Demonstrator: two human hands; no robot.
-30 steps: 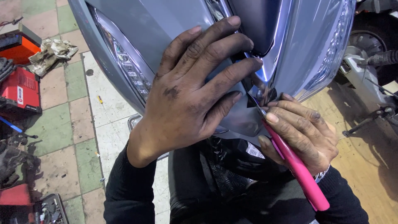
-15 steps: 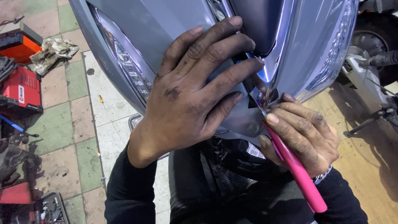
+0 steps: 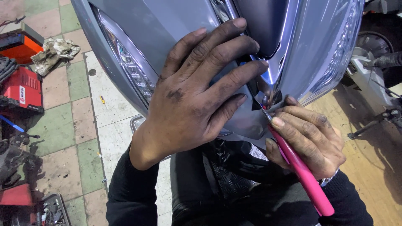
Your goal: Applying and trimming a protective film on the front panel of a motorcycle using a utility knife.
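Head view: a grease-smudged left hand (image 3: 197, 96) lies spread open on the glossy grey scooter front panel (image 3: 167, 25) while the right hand (image 3: 307, 138) grips a pink-handled screwdriver (image 3: 303, 175), its tip at the chrome trim (image 3: 272, 83), apparently working a fastener that needs steady, careful pressure.
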